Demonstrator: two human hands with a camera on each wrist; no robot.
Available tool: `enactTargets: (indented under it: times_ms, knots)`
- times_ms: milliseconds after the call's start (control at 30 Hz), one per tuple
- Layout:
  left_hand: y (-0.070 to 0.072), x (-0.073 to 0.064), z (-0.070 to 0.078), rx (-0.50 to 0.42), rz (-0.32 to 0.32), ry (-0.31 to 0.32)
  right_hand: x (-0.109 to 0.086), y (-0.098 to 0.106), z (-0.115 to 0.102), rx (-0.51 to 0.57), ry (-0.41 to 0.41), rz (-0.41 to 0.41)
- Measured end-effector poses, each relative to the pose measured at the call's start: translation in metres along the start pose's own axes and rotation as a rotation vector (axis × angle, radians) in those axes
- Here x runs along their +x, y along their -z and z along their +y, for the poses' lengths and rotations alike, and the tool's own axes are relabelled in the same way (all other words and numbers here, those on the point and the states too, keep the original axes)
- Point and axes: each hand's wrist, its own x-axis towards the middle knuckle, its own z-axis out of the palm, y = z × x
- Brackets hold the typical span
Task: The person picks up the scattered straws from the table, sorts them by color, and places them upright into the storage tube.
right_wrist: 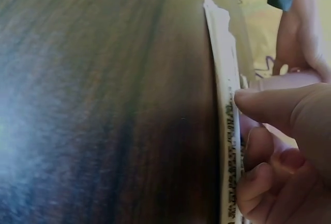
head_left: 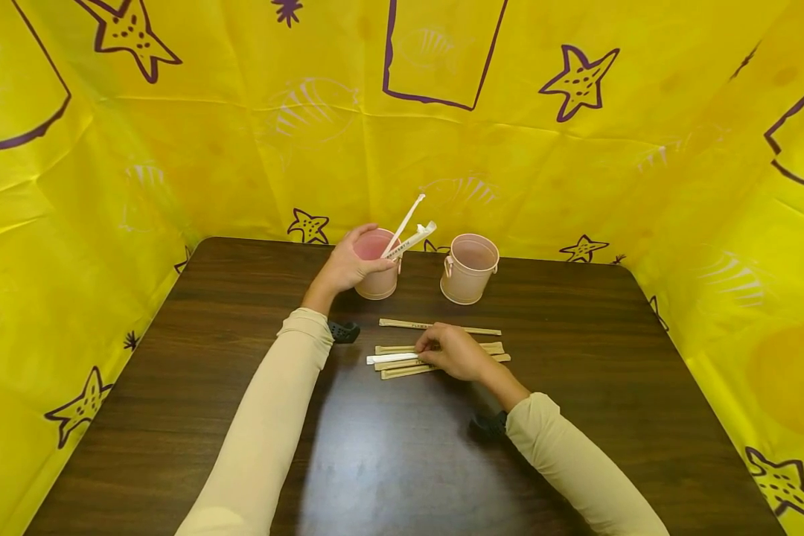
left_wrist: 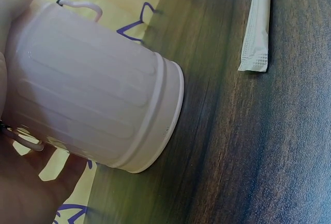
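My left hand (head_left: 350, 262) grips the left pink bucket (left_wrist: 98, 87) round its upper part, thumb on the near side and fingers reaching behind. Two straws in white paper wrappers (head_left: 405, 223) lean out of that bucket to the right. In front, my right hand (head_left: 457, 353) is low over a row of paper-wrapped straws, thumb and fingertips pinching at a white wrapped straw (head_left: 391, 359). Several brown wrapped straws (head_left: 409, 372) lie close alongside it, partly covered by the hand. In the right wrist view a printed wrapper (right_wrist: 223, 53) runs right beside the thumb.
A second pink bucket (head_left: 469, 272) with small side handles stands to the right of the gripped one. One brown wrapped straw (head_left: 395, 323) lies apart, behind the row. Yellow patterned cloth (head_left: 348, 149) rises behind the dark wooden table (head_left: 194, 357) and along its sides.
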Motion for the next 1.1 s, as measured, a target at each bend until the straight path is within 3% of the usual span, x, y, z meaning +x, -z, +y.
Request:
enactTargets:
  times_ms: [500,1100]
  knots:
    - [0.0015,-0.0002,0.002,-0.01,-0.003,0.0,-0.0014,-0.0044,-0.0015,-0.105,-0.01,0.067]
    - [0.0008,-0.0014,0.0015,0.0,-0.004,0.003,-0.0017,-0.0075,0.0003,-0.166,-0.016,0.053]
